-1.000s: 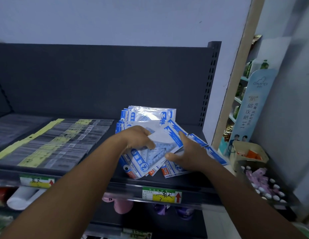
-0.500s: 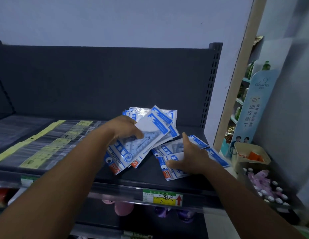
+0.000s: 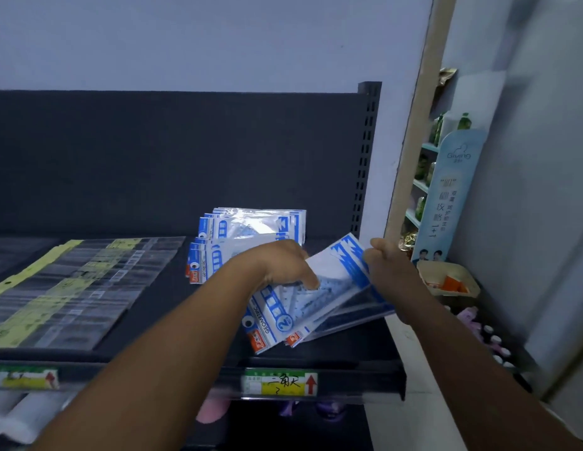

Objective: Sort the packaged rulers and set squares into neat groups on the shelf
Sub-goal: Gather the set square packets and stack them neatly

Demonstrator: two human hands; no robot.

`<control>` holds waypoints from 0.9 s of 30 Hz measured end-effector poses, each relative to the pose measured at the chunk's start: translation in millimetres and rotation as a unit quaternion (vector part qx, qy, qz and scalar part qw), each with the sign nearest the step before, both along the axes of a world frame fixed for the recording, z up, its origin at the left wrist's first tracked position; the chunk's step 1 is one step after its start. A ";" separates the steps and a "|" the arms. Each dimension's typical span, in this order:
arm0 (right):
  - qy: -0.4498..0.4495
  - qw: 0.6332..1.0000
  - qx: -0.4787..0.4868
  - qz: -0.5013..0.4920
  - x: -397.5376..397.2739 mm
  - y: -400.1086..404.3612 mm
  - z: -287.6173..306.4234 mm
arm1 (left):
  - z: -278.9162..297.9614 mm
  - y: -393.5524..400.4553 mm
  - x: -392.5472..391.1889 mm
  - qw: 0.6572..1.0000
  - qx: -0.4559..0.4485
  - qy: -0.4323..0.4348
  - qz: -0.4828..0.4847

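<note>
While a fanned bundle of glossy blue-and-white packets (image 3: 303,307) marked "GEOMETRIC" and "2" was gripped above the dark shelf (image 3: 160,320), its upper edge was pinched by the right hand (image 3: 391,271) and its face by the left hand (image 3: 283,265); beyond the fingertips, 2 stacked packet piles (image 3: 251,232) lay flat.

The set-square packets (image 3: 316,307) held between both hands were clear glossy plastic film with printed blue-and-white paper header cards; the film caught the light. The stack behind (image 3: 251,232) showed the same shiny, slightly crinkled wrap. The ruler sleeves (image 3: 88,288) to the left were transparent plastic with yellow paper strips, dull in sheen. The shelf (image 3: 153,356) and its perforated upright (image 3: 365,157) looked like dark matt painted metal. The price label (image 3: 280,382) was paper behind a clear glossy strip.
</note>
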State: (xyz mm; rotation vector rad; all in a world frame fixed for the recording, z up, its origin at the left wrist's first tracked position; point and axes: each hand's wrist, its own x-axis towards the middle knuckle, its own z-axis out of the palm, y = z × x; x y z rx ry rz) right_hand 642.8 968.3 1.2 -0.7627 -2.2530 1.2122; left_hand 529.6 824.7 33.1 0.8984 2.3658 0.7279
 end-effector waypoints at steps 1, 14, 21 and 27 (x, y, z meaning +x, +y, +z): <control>-0.016 1.000 0.003 0.021 2.2 -0.2 -1.1 | -1.7 6.2 2.5 0.999 -0.020 0.014 -0.022; -0.182 0.973 -0.003 0.140 1.4 23.0 -8.9 | -25.5 -7.9 11.5 0.983 -0.084 0.121 -0.113; -0.194 0.971 0.031 0.138 -3.7 21.6 -10.7 | -36.0 -13.8 13.6 0.993 -0.016 0.091 -0.073; -0.193 0.971 0.024 0.138 6.4 25.5 -9.9 | -41.8 -12.9 9.8 0.991 -0.044 0.115 -0.049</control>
